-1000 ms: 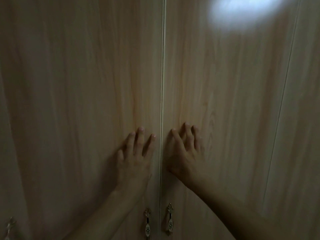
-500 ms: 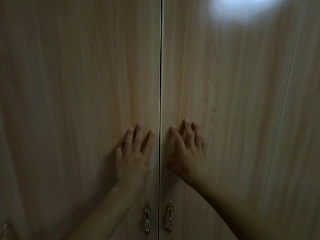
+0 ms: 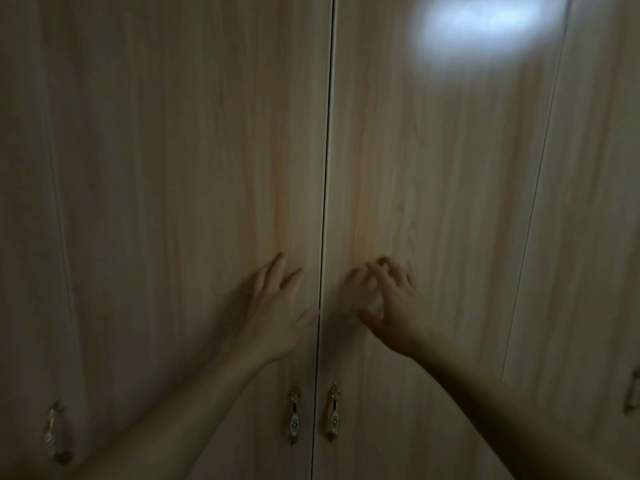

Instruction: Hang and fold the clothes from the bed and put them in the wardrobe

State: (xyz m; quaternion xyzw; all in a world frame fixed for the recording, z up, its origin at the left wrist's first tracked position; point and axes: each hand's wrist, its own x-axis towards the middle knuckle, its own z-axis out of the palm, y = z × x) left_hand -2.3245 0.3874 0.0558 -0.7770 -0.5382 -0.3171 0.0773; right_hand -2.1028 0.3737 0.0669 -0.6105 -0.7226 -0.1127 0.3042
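Wardrobe (image 3: 173,168) fills the view, both doors closed; clothes not in sight. Rigid, heavy-looking panels; best pulled by the handles (image 3: 294,415) below. Left hand (image 3: 273,313) flat on door, holding nothing. Right hand (image 3: 391,306) loosely curled, empty.

The wardrobe (image 3: 173,168) shows closed wood-grain doors meeting at a thin centre seam (image 3: 323,202), with two ornate handles (image 3: 294,414) hanging on either side of it low down.
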